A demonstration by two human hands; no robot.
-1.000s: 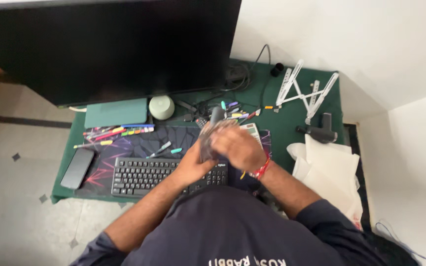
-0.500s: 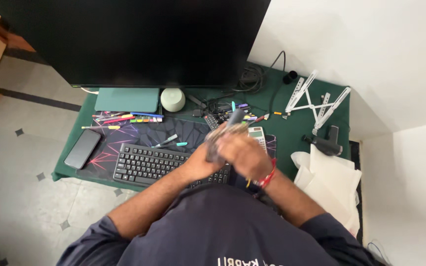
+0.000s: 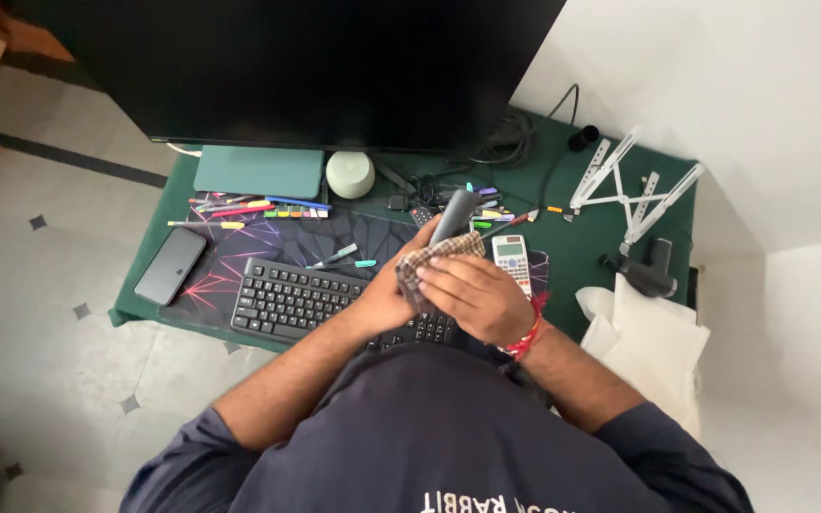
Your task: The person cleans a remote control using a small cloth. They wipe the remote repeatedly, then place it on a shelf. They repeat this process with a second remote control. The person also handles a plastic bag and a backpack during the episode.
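At frame centre, the left hand (image 3: 387,294) grips what looks like a dark remote (image 3: 452,217), its long axis pointing toward the upper right. The right hand (image 3: 472,296), just beside it, pinches a checked cloth (image 3: 434,256) against the remote's lower end.

A brown-and-white checked cloth (image 3: 437,255) at centre frame; black keyboard (image 3: 308,302) on a dark mat (image 3: 268,242) with red-purple streaks; green desk (image 3: 577,242); mint notebook (image 3: 258,172) at upper left.

Home office desk: monitor (image 3: 315,66), keyboard (image 3: 315,302), pens (image 3: 239,204), tiled floor (image 3: 40,285).
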